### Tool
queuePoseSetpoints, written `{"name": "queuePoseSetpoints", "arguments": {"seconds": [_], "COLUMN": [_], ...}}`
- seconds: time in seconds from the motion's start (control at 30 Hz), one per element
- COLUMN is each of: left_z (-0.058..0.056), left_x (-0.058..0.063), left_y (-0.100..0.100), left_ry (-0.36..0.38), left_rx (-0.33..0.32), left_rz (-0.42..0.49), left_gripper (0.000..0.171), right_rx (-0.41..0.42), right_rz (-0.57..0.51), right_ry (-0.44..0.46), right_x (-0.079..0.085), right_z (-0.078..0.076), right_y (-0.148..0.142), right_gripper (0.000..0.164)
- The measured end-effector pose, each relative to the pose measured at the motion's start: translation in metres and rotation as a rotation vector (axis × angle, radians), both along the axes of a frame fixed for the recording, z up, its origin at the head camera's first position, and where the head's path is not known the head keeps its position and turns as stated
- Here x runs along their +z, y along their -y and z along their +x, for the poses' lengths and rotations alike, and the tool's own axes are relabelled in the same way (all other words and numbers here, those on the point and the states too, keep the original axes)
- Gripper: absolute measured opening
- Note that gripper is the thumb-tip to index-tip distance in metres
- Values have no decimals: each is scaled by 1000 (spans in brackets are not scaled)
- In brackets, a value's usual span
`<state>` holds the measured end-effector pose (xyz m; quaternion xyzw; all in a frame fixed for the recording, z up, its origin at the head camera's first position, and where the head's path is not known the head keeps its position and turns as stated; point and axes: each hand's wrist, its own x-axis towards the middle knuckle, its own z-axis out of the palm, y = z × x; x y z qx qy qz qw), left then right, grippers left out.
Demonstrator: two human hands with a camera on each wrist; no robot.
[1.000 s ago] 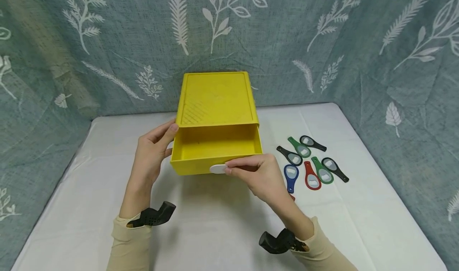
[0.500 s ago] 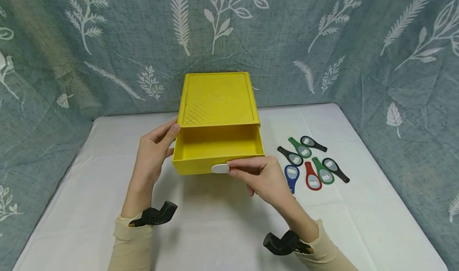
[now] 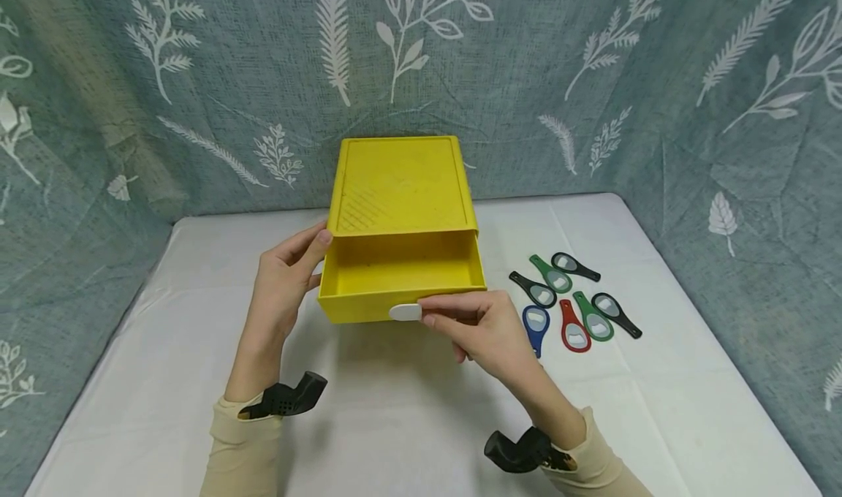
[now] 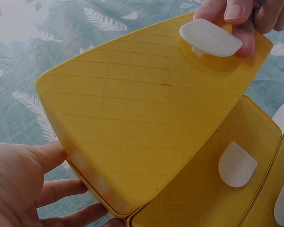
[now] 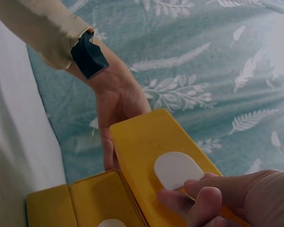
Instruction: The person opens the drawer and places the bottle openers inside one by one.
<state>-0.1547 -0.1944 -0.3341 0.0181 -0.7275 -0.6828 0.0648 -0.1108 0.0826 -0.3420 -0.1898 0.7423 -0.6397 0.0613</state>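
Note:
A yellow drawer cabinet point(image 3: 404, 183) stands near the back of the table, its top drawer point(image 3: 355, 308) pulled part way out and bare inside. My right hand point(image 3: 490, 329) pinches the right end of the drawer's white knob point(image 3: 404, 312) between thumb and fingers. At the cabinet's left side, my left hand point(image 3: 283, 278) rests its fingers point(image 4: 61, 191) along the wall, with the thumb at the front corner. Lower drawers point(image 4: 213, 175) with white knobs point(image 4: 236, 164) are closed beneath the top one in the left wrist view.
Several bottle openers lie on the white-covered table point(image 3: 671, 409) to the right: a blue one point(image 3: 536, 320), a red one point(image 3: 575, 329), green ones point(image 3: 595, 321) and black ones point(image 3: 612, 308). A patterned green-blue curtain point(image 3: 263, 66) hangs behind the cabinet.
The drawer stays at about the same opening. My right hand has shifted slightly right and down, its forearm now covering a red piece that showed beneath the blue bottle opener. The left hand keeps its place.

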Motion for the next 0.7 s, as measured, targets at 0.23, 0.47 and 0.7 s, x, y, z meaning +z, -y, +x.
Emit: {"name": "queuePoseSetpoints", "arguments": {"seconds": [0.23, 0.47, 0.7], "left_z": [1, 0, 0], "left_x": [1, -1, -1], "left_y": [0, -3, 0], "left_ry": [-1, 6, 4], "left_rx": [-7, -20, -12], "left_rz": [-15, -20, -32], "left_gripper": [59, 58, 58], "right_rx": [27, 26, -177], "right_rz": [-18, 124, 281], "right_ry": [12, -37, -86], "right_x": [1, 4, -22], "right_z": [2, 0, -17], "right_y": [-3, -49, -110], "right_gripper": [17, 13, 15]}}
